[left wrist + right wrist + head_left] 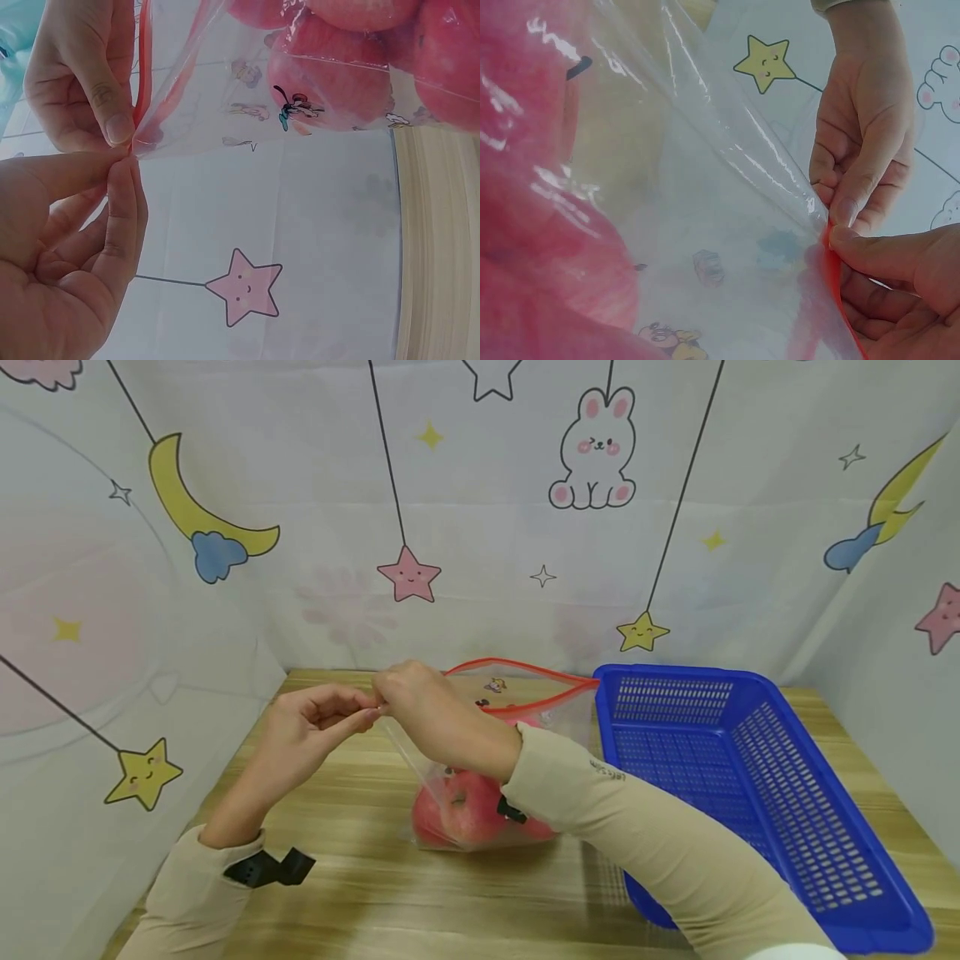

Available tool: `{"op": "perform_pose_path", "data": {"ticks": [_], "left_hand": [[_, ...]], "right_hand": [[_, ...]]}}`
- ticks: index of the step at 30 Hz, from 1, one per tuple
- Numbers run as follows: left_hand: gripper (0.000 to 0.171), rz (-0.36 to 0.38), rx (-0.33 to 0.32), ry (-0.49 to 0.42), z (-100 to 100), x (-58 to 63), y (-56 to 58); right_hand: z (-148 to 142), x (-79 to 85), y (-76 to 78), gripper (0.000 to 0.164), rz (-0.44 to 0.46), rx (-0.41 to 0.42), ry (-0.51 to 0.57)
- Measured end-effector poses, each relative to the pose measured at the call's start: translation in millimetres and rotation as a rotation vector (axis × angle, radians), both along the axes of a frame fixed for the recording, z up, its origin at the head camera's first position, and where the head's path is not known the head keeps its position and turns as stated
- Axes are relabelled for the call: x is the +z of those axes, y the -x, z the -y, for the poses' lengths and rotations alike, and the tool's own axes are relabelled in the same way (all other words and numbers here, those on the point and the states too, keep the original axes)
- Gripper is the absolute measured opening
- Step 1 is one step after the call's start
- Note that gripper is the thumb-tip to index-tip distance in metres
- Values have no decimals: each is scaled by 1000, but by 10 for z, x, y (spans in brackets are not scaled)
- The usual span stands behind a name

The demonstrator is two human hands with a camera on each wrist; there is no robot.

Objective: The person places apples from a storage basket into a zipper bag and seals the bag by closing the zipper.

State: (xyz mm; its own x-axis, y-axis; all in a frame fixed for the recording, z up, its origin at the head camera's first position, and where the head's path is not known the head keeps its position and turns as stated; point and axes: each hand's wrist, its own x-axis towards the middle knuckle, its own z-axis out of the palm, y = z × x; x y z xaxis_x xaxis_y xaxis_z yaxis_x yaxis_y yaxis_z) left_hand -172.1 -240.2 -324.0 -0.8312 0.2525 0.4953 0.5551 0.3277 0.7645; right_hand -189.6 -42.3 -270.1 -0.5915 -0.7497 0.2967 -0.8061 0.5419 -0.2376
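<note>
Clear plastic forms the printed, flat-sided bag (217, 82), which sits on the wood-grain table (352, 893) to the left of the blue, slatted, rectangular plastic basket (667, 760). Round red apples (468, 810) lie in the lower part of the bag; their weight appears to anchor its base and hold it roughly upright. The left hand (307, 722) pinches the left corner of the mouth between thumb and fingers. The right hand (438, 714) pinches the red zip strip (540, 703) at the same corner, its thumb just beside the left thumb. This paired grip probably keeps the corner taut and the two lips aligned there. To the right of the hands, the lips stand apart. The mouth faces upward; its long axis runs left to right, from the pinched corner to the free corner near the basket's rim. Whether that free corner touches the rim cannot be told, nor whether the strip is engaged under the fingers.
</note>
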Motion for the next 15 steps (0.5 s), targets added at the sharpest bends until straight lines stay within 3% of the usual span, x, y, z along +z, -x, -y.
{"op": "perform_pose_path", "data": {"ticks": [15], "left_hand": [[7, 28, 1, -2, -23, 16, -19]], "right_hand": [[-29, 34, -8, 7, 59, -5, 22]]}}
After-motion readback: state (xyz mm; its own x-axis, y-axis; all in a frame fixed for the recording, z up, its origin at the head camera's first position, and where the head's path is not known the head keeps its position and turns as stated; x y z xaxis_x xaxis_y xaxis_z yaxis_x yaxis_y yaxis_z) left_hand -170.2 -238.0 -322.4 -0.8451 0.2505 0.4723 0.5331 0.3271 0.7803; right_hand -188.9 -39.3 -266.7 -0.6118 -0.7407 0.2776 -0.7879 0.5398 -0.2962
